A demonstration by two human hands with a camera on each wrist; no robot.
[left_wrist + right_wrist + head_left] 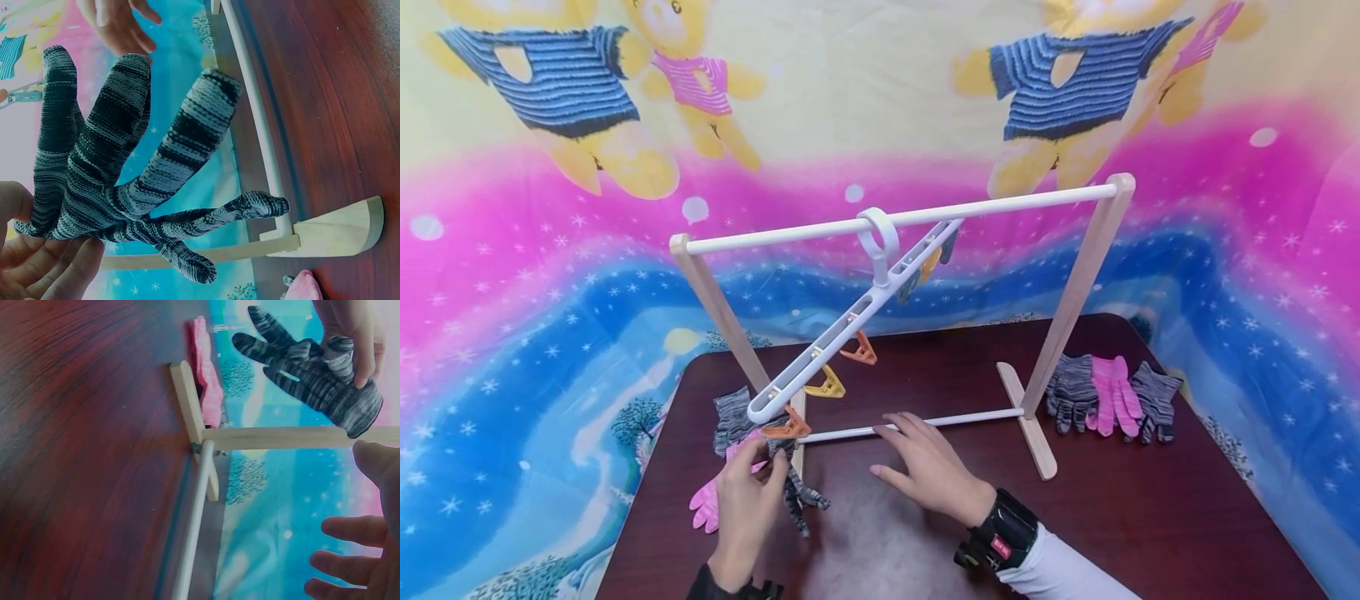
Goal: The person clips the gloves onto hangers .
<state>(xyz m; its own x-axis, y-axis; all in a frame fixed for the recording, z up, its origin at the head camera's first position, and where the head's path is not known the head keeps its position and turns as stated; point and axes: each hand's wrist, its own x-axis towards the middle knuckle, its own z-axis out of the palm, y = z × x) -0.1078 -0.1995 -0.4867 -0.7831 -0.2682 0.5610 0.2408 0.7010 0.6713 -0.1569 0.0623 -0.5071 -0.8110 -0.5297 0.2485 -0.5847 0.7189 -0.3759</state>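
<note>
A black-and-grey knit glove (94,175) hangs with its fingers spread, its edge pinched by my left hand (747,500). In the head view the glove (801,494) dangles just under an orange clip (787,426) at the near end of a white clip hanger (882,290); whether clip and glove touch cannot be told. My right hand (936,471) reaches out with fingers extended, holding nothing, to the right of the glove. The right wrist view shows its spread fingers and thumb below the glove (319,387). Another orange clip (861,350) and a yellow clip (826,382) hang along the hanger.
The hanger's hook rides on the top bar (1000,205) of a wooden rack. On the dark table (1120,517), a pink glove (703,507) and a grey one (732,417) lie left; grey gloves (1070,392) and a pink glove (1114,392) lie right.
</note>
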